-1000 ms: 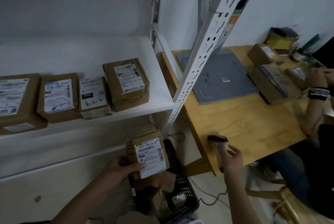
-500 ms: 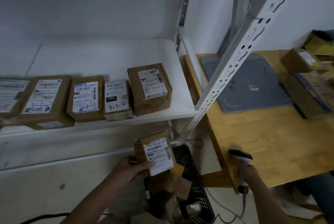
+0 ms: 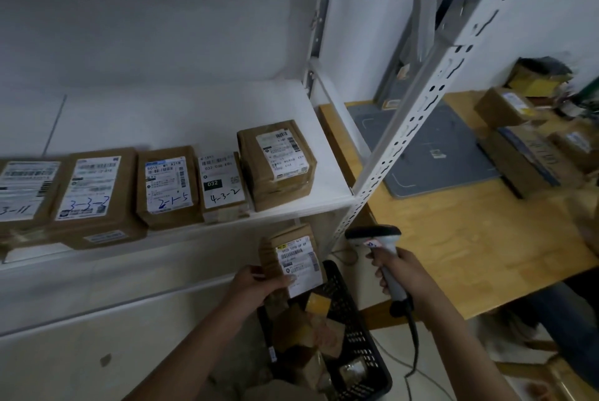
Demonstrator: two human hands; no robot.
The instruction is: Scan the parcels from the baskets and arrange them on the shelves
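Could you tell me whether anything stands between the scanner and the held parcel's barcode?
Nothing visible does. The scanner in the right hand sits beside the parcel in the left hand, only open air between.

Dim white wall (image 3: pixel 146 44), wooden table (image 3: pixel 453 238)

Leftmost parcel (image 3: pixel 22 190) cut by left edge. Label print on held parcel (image 3: pixel 298 263) too blurred to read. Basket (image 3: pixel 358 323) contents dim, indistinct.
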